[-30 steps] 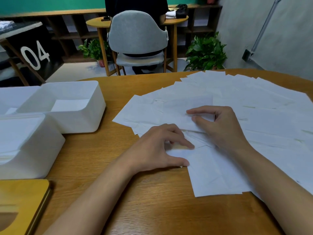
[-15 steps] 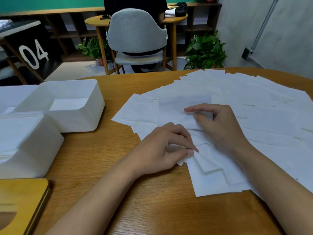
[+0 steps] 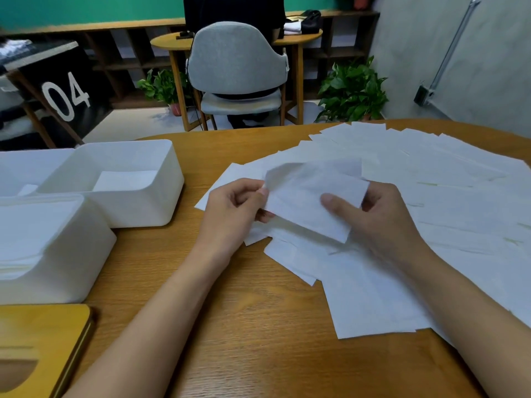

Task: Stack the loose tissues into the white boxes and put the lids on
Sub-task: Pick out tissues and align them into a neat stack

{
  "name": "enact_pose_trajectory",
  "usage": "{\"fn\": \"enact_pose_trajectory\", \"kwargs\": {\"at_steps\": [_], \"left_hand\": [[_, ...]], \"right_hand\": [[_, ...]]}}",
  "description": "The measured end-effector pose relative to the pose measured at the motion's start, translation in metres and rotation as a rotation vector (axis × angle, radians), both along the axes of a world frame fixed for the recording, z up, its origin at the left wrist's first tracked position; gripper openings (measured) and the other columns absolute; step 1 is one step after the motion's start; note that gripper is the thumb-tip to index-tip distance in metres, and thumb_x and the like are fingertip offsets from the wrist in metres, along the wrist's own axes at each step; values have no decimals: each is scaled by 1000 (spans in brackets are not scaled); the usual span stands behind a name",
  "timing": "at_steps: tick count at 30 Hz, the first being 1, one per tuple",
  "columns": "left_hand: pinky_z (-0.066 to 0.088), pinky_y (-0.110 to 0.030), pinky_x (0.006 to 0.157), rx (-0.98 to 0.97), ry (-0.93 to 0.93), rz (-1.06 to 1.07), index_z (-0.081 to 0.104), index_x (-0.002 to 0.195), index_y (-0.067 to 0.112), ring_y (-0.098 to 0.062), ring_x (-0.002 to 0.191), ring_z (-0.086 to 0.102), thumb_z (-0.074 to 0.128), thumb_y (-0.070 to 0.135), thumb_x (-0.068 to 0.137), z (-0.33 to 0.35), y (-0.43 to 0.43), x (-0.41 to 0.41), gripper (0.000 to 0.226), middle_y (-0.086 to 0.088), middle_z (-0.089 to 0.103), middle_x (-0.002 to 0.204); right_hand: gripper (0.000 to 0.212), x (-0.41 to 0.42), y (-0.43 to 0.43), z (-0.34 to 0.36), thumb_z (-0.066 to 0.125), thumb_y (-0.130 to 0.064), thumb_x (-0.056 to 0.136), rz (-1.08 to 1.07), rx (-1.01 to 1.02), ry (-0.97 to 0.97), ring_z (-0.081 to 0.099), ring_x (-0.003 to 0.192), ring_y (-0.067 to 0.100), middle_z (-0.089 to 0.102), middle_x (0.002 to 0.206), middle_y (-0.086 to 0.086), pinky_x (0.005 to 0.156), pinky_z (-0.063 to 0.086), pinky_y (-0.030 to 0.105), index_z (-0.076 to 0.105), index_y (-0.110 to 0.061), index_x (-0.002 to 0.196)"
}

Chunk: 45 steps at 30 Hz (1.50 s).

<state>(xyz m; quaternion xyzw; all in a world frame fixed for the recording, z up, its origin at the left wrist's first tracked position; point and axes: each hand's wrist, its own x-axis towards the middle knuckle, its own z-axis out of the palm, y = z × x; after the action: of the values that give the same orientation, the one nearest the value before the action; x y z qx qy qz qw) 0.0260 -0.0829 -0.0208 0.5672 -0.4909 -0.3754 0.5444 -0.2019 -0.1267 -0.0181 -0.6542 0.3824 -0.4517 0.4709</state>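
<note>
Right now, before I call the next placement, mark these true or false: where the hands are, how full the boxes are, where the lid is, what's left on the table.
1. The left hand and the right hand both hold a tissue lifted above the pile. True.
2. The farther white box is filled to its rim. False: only a thin layer of tissues lies on its bottom.
3. The wooden lid sits on the nearer white box. False: it lies on the table, on the person's side of that box, which is open and stacked high.
4. Many loose tissues lie spread over the table's right part. True.
</note>
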Motion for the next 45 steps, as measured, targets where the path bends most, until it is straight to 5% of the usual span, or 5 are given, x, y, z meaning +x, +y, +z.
{"fn": "enact_pose_trajectory", "kwargs": {"at_steps": [3,20,27,40,45], "left_hand": [[62,-32,77,41,-69,-132,80,81,20,-13,73,74,57,6,104,6,5,-3,35,6,76,78],[63,-37,89,87,207,-26,76,118,12,-18,101,78,80,18,93,-5,4,-20,26,-1,81,108],[59,-44,97,100,265,-190,67,130,25,-23,117,72,85,24,88,-4,-1,-11,46,-2,75,124],[41,-10,83,-333,-542,57,51,132,31,-2,107,53,89,25,82,-11,5,-19,63,13,53,122],[40,-15,77,-326,-626,-338,75,96,21,-9,90,59,93,22,77,-9,13,-30,27,8,61,99]], "right_hand": [[16,0,-1,0,70,-7,98,2,-32,27,73,80,10,79,85,0,68,53,20,81,-18,91],[68,6,2,-2,70,-6,98,50,-87,11,71,115,18,61,141,-6,90,62,37,42,-42,149],[67,0,4,6,69,-4,97,105,-30,-60,77,96,25,74,117,0,69,63,32,39,-41,145],[34,-5,-10,-4,68,3,93,-41,-29,110,70,110,-1,79,110,-16,94,51,18,82,-25,107],[33,-7,-13,-7,70,-1,93,-118,-91,152,68,113,-2,78,107,-21,106,50,28,83,-29,105]]}}
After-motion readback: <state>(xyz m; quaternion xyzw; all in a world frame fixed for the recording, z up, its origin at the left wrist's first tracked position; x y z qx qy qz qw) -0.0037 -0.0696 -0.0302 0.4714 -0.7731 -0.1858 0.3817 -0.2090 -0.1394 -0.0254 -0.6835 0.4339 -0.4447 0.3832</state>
